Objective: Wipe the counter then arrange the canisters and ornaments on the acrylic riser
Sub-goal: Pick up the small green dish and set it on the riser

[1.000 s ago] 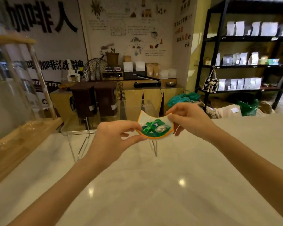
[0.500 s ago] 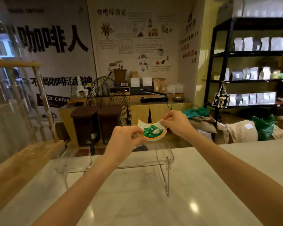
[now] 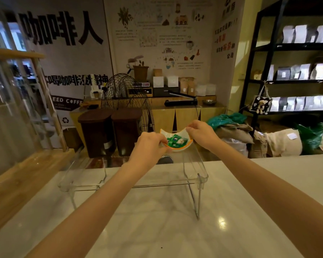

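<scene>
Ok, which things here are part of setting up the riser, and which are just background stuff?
Part of the job:
- curved dish of green packets, held by left hand and right hand
- acrylic riser
- counter

Just lying about:
- two brown bins
- wire fan
- sacks
- shelf of bags

Both arms outstretched, left hand (image 3: 149,146) and right hand (image 3: 200,134) pinching closed

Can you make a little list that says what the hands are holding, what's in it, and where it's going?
held thing: curved dish with orange rim
inside it: green wrapped packets
left hand: grips the dish's left end
right hand: pinches the dish's right tip
where: at the back of the clear acrylic riser, contact unclear
riser stands on: white counter
</scene>
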